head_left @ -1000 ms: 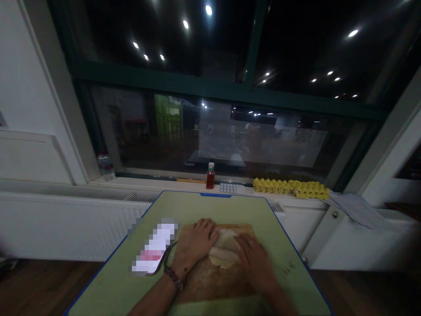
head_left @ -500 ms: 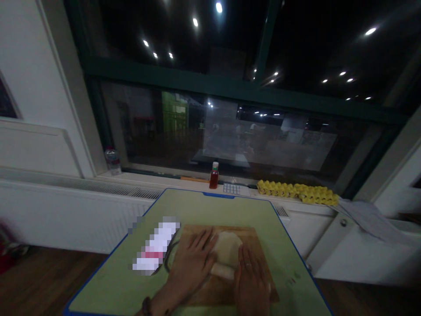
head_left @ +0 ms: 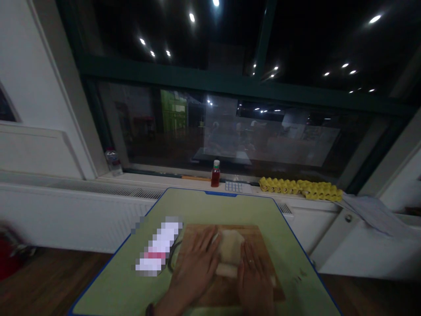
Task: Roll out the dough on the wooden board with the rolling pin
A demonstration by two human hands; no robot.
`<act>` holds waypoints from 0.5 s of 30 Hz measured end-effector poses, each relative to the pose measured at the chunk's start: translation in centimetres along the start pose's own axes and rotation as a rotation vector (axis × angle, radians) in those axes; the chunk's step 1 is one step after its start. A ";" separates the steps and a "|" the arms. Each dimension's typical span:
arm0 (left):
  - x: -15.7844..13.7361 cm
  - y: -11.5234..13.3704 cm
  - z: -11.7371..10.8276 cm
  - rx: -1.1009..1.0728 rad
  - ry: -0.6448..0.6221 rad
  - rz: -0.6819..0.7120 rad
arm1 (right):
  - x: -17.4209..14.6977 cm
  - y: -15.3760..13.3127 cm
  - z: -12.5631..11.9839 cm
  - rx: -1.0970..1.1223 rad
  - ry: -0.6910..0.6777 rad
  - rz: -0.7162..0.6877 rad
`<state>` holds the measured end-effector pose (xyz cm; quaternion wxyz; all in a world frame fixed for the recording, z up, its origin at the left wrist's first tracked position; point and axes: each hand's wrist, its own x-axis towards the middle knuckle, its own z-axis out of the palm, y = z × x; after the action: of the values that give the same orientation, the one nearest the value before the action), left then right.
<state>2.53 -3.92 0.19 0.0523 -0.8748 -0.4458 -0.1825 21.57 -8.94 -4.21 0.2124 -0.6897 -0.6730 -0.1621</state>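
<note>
A pale sheet of dough (head_left: pixel 231 245) lies on a wooden board (head_left: pixel 263 245) in front of me. Along its near side runs a light rolling pin (head_left: pixel 226 270), seen between my hands. My left hand (head_left: pixel 197 263) lies across it palm down, fingers stretched forward beside the dough's left edge. On the other side my right hand (head_left: pixel 255 274), with a ring on one finger, rests flat over the pin, its fingertips at the dough's right edge. A pale bit beyond that hand looks like the pin's end. Both palms hide much of the pin.
The board sits on a pale green table (head_left: pixel 187 204) with a blue rim. A blurred-out white item (head_left: pixel 159 248) lies to its left. On the sill stand a red bottle (head_left: pixel 215 174), a clear bottle (head_left: pixel 114 162) and yellow egg trays (head_left: pixel 299 188).
The view has shifted slightly, and board and hands appear a little further right. The dough's far edge looks more angular than its earlier rounded outline. Both hands stay flat at the rolling pin.
</note>
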 end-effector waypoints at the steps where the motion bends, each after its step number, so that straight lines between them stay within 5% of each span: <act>1: -0.2 0.0 -0.1 0.003 -0.006 0.014 | -0.3 0.0 0.0 0.006 -0.001 -0.003; 8: 3.8 0.0 0.0 0.015 -0.151 -0.121 | 4.7 -0.4 -2.2 0.020 -0.191 0.044; 15: 0.0 0.3 0.4 0.009 0.008 -0.014 | 0.4 -0.3 -0.1 0.049 0.029 0.026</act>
<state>2.91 -4.00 -0.10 0.0565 -0.8706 -0.4526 -0.1844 21.31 -8.65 -3.90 0.2409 -0.6906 -0.6645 -0.1528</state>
